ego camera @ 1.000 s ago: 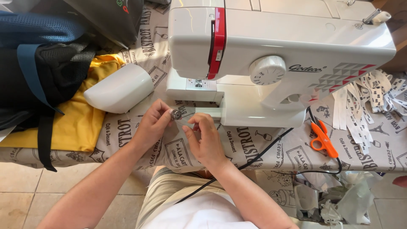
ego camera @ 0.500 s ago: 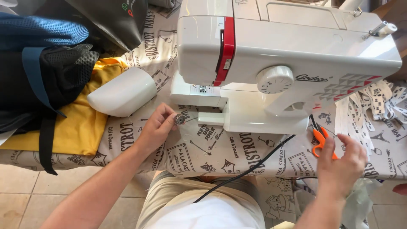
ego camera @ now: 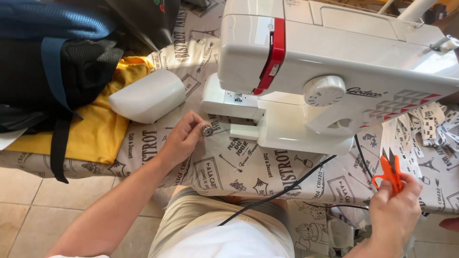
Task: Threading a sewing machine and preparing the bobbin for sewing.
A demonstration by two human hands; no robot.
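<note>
Head view, looking straight down: most of the tabletop is taken up by a white sewing machine [ego camera: 334, 76] with a red stripe on its front, set on a printed cream tablecloth [ego camera: 248, 167]. Off to the left, a dark backpack [ego camera: 57, 71] is piled on yellow fabric [ego camera: 95, 129], with a white plastic cover [ego camera: 146, 95] lying just beside it. A black cable [ego camera: 282, 191] is run across the cloth toward the machine. A small metal bobbin [ego camera: 207, 130] is pinched between the fingertips of the left hand [ego camera: 184, 138], just in front of the machine's base. Orange thread snips [ego camera: 389, 174] are gripped by the closed right hand [ego camera: 394, 205] at the table's right edge, near strips of printed ribbon [ego camera: 430, 124].
</note>
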